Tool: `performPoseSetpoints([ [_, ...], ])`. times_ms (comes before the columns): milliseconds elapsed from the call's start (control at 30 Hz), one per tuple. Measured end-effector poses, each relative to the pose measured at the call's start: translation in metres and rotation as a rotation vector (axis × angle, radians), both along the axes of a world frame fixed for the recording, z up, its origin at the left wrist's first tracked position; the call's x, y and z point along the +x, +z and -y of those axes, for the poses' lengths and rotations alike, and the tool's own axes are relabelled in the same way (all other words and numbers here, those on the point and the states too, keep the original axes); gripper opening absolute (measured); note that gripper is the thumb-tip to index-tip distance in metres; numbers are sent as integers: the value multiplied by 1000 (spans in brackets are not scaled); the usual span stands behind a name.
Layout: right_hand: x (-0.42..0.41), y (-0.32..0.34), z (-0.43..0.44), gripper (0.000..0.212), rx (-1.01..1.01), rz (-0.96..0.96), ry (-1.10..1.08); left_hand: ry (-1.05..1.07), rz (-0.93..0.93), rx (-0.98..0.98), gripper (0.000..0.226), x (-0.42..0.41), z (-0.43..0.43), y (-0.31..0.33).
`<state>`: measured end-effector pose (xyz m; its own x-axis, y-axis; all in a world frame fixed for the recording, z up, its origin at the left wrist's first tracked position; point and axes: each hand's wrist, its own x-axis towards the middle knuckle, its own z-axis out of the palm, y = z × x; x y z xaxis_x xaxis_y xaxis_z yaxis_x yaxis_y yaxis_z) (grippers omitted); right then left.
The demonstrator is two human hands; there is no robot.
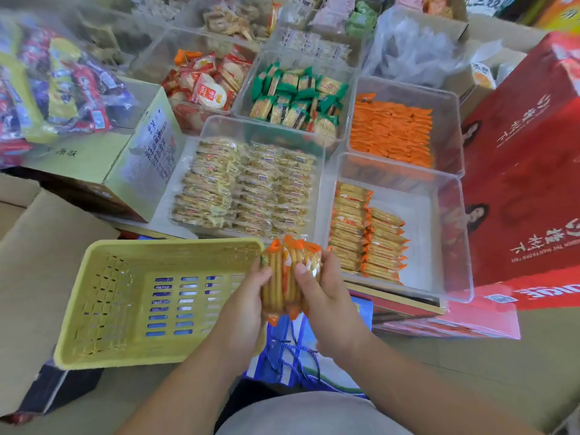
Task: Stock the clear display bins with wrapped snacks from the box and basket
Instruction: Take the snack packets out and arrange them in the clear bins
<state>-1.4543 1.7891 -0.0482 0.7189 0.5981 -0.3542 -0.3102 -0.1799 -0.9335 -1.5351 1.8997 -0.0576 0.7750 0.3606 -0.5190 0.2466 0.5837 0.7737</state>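
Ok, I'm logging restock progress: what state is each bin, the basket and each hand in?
Yellow basket: upright, empty.
Cracker packs: held between both hands, by the basket's right end.
Left hand: holds the cracker packs.
Right hand: holds the cracker packs.
Near right bin: partly filled, right side bare.
Near left bin: full of pale packs.
Orange-pack bin: mostly filled.
Green-pack bin: loosely filled.

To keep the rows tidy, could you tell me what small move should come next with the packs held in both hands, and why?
Probably carry the cracker packs rightward into the near-right clear bin. The left hand and right hand both grip them, that bin holds matching orange-ended packs with bare floor on its right, and the yellow basket looks empty.
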Motion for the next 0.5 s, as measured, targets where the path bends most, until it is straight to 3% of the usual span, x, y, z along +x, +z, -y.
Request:
performPoseSetpoints([
  [100, 40, -3, 31, 26, -58, 46, 42, 112, 20, -131, 42, 30, 35, -3],
  [233, 93, -11, 66, 21, -191, 210, 71, 136, 10, -104, 44, 75, 81, -3],
  [367, 125, -14, 95, 42, -125, 238, 118, 139, -22, -27, 39, 112, 113, 7],
  [500, 147, -21, 115, 80, -199, 314, 212, 83, -18, -67, 31, 130, 130, 12],
])
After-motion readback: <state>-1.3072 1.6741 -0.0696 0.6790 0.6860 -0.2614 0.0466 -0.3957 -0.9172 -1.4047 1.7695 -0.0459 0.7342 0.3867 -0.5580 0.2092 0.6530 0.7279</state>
